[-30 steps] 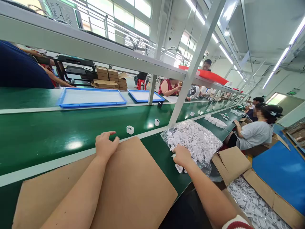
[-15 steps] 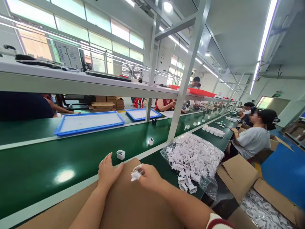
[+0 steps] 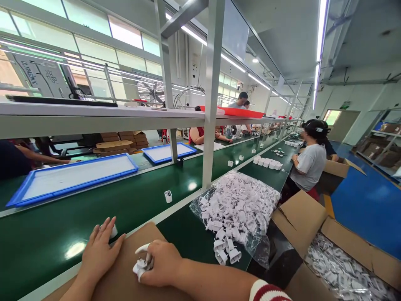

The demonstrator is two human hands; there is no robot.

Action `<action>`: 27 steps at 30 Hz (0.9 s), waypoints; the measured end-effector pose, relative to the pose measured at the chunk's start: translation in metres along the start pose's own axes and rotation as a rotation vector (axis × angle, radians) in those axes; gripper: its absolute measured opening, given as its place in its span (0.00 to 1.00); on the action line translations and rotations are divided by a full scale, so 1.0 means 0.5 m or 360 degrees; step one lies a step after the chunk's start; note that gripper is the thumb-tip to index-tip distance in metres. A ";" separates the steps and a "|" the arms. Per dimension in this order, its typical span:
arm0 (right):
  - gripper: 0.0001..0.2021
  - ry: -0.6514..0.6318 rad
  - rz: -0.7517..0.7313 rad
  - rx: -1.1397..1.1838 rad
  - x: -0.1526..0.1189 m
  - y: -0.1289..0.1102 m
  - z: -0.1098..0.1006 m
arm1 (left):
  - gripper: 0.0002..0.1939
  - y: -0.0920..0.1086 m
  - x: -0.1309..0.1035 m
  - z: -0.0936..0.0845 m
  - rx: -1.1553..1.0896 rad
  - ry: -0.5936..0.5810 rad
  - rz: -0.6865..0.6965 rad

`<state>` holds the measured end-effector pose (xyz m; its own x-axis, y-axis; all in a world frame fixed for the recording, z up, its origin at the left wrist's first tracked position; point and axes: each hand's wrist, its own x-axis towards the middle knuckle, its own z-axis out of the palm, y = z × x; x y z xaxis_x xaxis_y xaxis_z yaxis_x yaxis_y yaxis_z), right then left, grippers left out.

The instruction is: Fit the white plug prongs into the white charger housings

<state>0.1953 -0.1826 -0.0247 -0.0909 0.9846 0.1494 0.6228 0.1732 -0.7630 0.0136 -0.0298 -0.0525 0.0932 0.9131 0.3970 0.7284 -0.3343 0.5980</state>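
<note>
the right hand (image 3: 163, 263) rests on the brown cardboard sheet (image 3: 138, 284) at the near edge of the green tabletop (image 3: 131, 200), its fingers (image 3: 142, 248) curled in and pinching a few small white plastic plug parts (image 3: 140, 267). the left hand (image 3: 98, 251) lies just left of it, fingers spread flat, the tips touching a small white plastic housing (image 3: 113, 231) at the cardboard's far edge.

the parts in the right hand look light, hard and smooth, so i'd judge they slip easily out of a loose hold and want a pinch across the body rather than on the thin prongs. they sit bunched, so their long axis is hard to read; one pale end points left, away from the palm.

to the right lies a clear plastic bag of white plug parts (image 3: 241, 205), open at its near end with a few spilled out. another white housing (image 3: 168, 196) stands upright further along the tabletop. a blue-rimmed tray (image 3: 19, 196) lies on the far side, and a seated person in a grey shirt (image 3: 308, 161) works far right.
</note>
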 end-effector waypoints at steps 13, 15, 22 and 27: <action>0.27 -0.0196 0.0353 0.0661 0.017 0.024 0.000 | 0.26 0.089 0.015 -0.076 0.0319 0.0078 -0.0452; 0.21 0.0044 0.0304 0.0663 0.022 0.025 -0.011 | 0.25 0.117 -0.005 -0.098 0.0228 0.0064 -0.0385; 0.20 0.0245 0.0447 0.1371 0.037 0.000 -0.061 | 0.22 0.185 -0.197 -0.130 -0.0319 -0.0198 -0.0168; 0.21 -0.0095 0.0463 0.1417 0.036 -0.009 -0.054 | 0.18 0.187 -0.301 -0.112 -0.0467 -0.0358 -0.0247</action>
<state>0.2115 -0.1661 -0.0015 -0.0804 0.9874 -0.1365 -0.1942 -0.1498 -0.9695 0.0296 -0.2115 -0.0172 0.1673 0.9754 0.1432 0.5239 -0.2110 0.8252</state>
